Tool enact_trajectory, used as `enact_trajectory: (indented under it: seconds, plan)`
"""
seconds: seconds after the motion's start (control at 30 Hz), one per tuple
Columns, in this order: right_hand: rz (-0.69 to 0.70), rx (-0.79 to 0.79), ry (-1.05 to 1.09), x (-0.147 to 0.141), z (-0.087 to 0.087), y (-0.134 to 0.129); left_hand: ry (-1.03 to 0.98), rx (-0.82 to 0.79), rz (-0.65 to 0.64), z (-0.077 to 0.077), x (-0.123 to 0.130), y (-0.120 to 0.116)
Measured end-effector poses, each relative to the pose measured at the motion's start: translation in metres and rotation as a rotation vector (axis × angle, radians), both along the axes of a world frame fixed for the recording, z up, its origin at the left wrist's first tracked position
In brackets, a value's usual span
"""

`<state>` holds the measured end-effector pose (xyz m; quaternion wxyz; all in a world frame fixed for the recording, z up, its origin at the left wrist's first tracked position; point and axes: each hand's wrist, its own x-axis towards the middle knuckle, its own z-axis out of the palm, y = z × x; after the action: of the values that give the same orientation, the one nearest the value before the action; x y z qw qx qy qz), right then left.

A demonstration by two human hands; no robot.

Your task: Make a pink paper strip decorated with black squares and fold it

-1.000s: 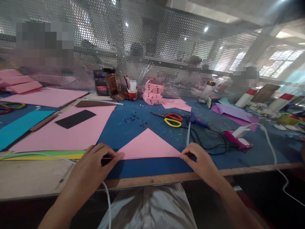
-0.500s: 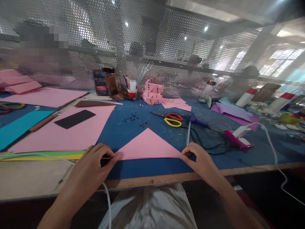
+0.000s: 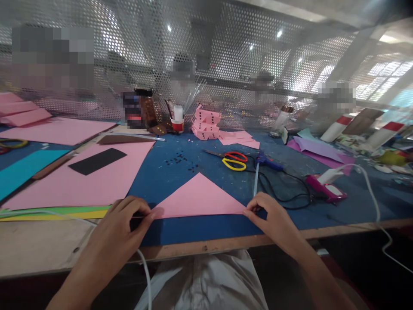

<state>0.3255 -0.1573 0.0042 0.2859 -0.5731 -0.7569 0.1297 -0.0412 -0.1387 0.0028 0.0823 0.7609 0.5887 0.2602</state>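
A pink paper triangle [image 3: 200, 198] lies on the blue table surface, its peak pointing away from me and its long edge towards me. My left hand [image 3: 124, 224] pinches its left corner between thumb and fingers. At the right corner, my right hand [image 3: 269, 215] has thumb and forefinger closed on the paper. Beyond the peak rest scissors [image 3: 234, 161] with red and yellow handles. Beside them is a blue glue gun [image 3: 267, 161] with a clear glue stick, just past my right hand.
Pink sheets [image 3: 93, 181] with a black paper strip [image 3: 97, 161] lie left. Small black pieces [image 3: 180, 159] are scattered ahead. Behind stand a paper cup [image 3: 177, 125] and a folded pink paper piece [image 3: 206, 122]. A magenta device [image 3: 325, 189] and white cable sit right; a perforated metal screen rises behind.
My left hand has shifted slightly left with its corner of the paper. The right hand stays almost where it was. The view has turned a little.
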Motion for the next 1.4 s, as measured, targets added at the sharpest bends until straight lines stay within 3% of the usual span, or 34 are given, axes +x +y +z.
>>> enact_trajectory:
  seconds: [0.97,1.13,1.3,1.4]
  plan:
    - [0.009,0.008,0.002,0.000,-0.002,0.001,0.070,0.055,-0.037,-0.006,-0.006,-0.001]
    - [0.001,0.010,0.005,0.000,-0.002,0.001,0.149,0.123,-0.026,-0.004,0.007,-0.004]
    - [-0.001,0.012,-0.008,0.000,-0.002,0.001,0.099,0.138,-0.146,0.004,0.037,-0.013]
    - [-0.002,0.013,-0.012,0.000,-0.002,0.000,0.048,0.042,-0.252,0.007,0.056,-0.014]
